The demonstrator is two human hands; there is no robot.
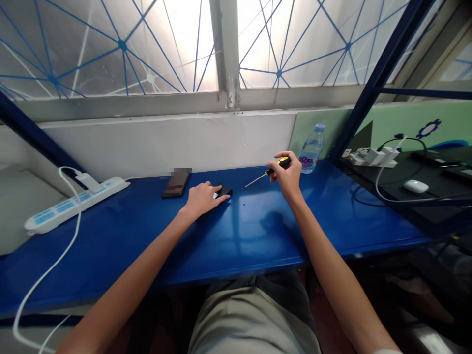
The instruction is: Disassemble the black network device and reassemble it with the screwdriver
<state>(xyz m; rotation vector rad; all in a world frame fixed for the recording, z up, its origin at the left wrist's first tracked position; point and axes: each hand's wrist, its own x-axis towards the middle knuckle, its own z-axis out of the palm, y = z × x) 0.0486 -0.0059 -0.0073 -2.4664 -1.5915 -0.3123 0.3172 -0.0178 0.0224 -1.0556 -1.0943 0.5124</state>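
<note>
My right hand (288,176) is closed round the black and yellow handle of a screwdriver (257,181), whose thin metal shaft points down and left above the blue table (258,236). Below the tip lies a tiny dark piece (244,204), too small to identify. My left hand (204,198) rests on a small black object (226,191) on the table, with thumb and fingers along its edges; most of it is hidden under the hand. A dark phone (177,183) lies left of my left hand.
A white power strip (79,201) with a trailing white cable stands at the left. A water bottle (312,149) is upright at the back right. Further right, a black desk holds a white mouse (416,186), cables and another power strip (374,157).
</note>
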